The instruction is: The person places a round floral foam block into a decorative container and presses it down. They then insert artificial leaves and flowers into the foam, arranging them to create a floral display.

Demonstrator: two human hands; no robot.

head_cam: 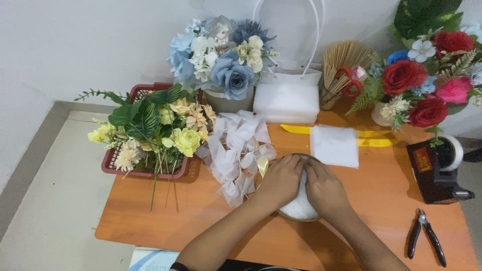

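Here, near the front edge of the orange table (201, 221):

- the left hand (281, 180) and right hand (324, 188) lie side by side, fingers curled down, pressing on a white foam block (300, 207) seated in a round bowl (288, 216); whether the fingers grip it cannot be told;
- white ribbon (233, 150) lies heaped just left of the bowl;
- a red basket (145, 173) of yellow flowers sits at the left edge;
- pliers (426, 237) lie by the front right corner; a tape dispenser (437, 170) stands at the right edge.
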